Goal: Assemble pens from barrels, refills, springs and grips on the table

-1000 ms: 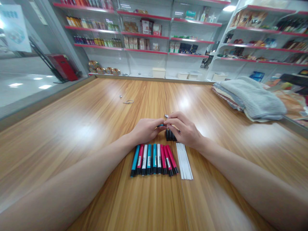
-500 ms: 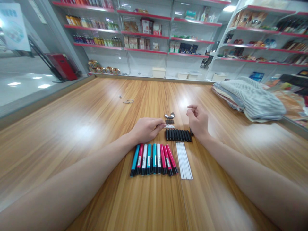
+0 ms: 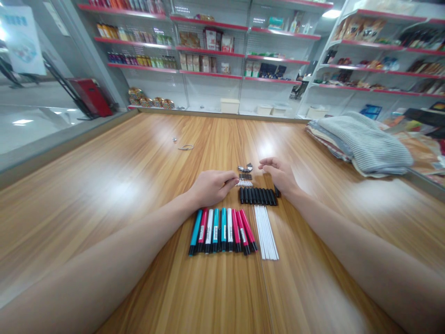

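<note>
My left hand [image 3: 214, 188] rests on the table with thumb and forefinger pinched at the left end of a row of small white pen parts [image 3: 246, 183]; anything between the fingertips is too small to make out. My right hand [image 3: 281, 177] hovers to the right, fingers loosely apart and nothing visible in them. Between the hands lie silver pen clips [image 3: 245, 168], a row of small springs [image 3: 245, 176] and a row of black pen grips [image 3: 257, 195]. Closer to me are pink, blue and white pen barrels [image 3: 223, 229] and thin white refills [image 3: 266, 232]. One black piece [image 3: 277, 190] is partly hidden by my right hand.
A stack of folded cloths [image 3: 365, 144] lies at the table's right side. Toward the back left are a thin loop [image 3: 186, 147] and a tiny shiny piece [image 3: 174, 139]. Stocked shelves [image 3: 210, 51] stand behind the table's raised edge [image 3: 208, 113].
My right hand has shifted left toward the silver clips, and its fingers have uncurled. My left hand stays in the same place, still pinched.
</note>
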Available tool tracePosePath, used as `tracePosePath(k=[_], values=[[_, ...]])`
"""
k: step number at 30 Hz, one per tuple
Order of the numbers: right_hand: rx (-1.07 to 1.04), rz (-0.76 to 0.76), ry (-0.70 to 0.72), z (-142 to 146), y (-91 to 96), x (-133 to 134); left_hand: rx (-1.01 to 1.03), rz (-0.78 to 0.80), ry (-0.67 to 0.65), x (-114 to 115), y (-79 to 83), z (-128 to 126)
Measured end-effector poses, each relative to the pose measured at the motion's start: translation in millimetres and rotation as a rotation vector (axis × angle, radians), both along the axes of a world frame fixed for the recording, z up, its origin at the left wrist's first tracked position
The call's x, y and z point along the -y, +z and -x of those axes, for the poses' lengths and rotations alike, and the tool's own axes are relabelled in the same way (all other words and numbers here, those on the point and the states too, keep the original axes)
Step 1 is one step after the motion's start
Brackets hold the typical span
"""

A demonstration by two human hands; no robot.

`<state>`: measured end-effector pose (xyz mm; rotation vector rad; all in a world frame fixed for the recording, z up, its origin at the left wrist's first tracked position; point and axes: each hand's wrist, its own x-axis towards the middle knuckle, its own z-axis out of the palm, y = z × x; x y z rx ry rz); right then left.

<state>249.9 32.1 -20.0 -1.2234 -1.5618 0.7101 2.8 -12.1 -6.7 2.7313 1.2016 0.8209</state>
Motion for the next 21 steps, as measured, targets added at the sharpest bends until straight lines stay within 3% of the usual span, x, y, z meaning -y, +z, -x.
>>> tracePosePath(k=[5, 9, 13, 17, 21], values=[[-0.154, 0.052, -0.059, -4.9, 2.5, -3.6, -0.011, -0.008, 0.009, 0.0, 0.8, -0.1], [-0.369, 0.215, -0.007, -13.1, 11.7, -4.4, -0.007, -0.008, 0.011, 0.9, 1.6, 0.1], [-0.422, 0.371, 0.126, -36.2, 24.4, -3.2, 0.008, 0.001, 0.009, 0.9, 1.7, 0.5], [-0.329, 0.525, 0.477, -68.3, 30.1, -3.1, 0.004, 0.006, 0.019, -0.1, 1.3, 0.9], [-0.179, 0.611, 0.597, -84.2, 31.0, -5.6, 0.004, 0.005, 0.009, -0.1, 1.1, 0.7]])
